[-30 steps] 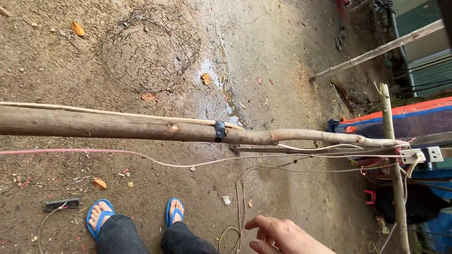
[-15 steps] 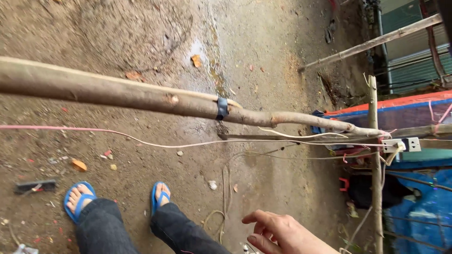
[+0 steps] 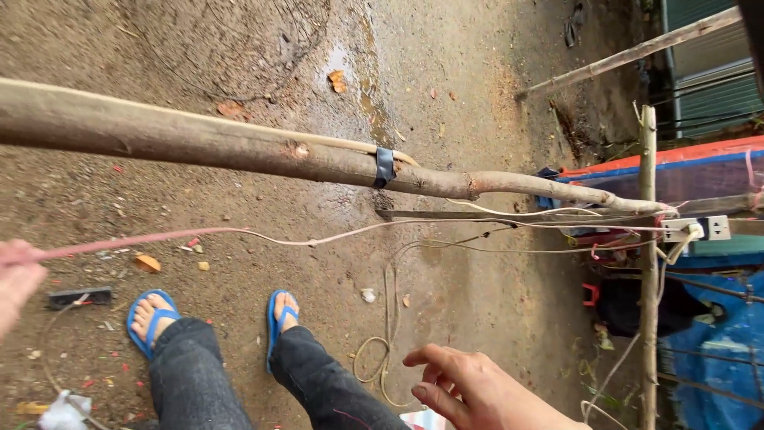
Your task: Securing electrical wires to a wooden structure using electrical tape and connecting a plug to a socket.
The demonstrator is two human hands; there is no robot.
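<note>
Fingers (image 3: 17, 259) of the left hand (image 3: 16, 283) now show at the left edge, where half a second ago no left hand was in view; they look closed around the pink cord (image 3: 239, 231), though only part of the hand is visible and the grip itself is blurred. That cord has risen at its left end since the earlier frame and now slopes up from the hand, sagging lightly as it runs right toward the white socket block (image 3: 704, 228) tied to the upright bamboo stake (image 3: 649, 263). The right hand (image 3: 477, 390) remains low at the near edge, its fingers (image 3: 434, 356) spread and loosely curled, holding nothing and touching nothing, hovering above a loop of pale wire (image 3: 374, 362) on the dirt ground (image 3: 477, 302). Beyond the cord, the long wooden pole (image 3: 199, 143) crosses the scene from left to right, a band of dark tape (image 3: 385, 167) binding a thin cane to it. Two feet in blue sandals (image 3: 151, 322) stand on the ground near the cord, and a small black bar (image 3: 79, 297) lies to their left.
</note>
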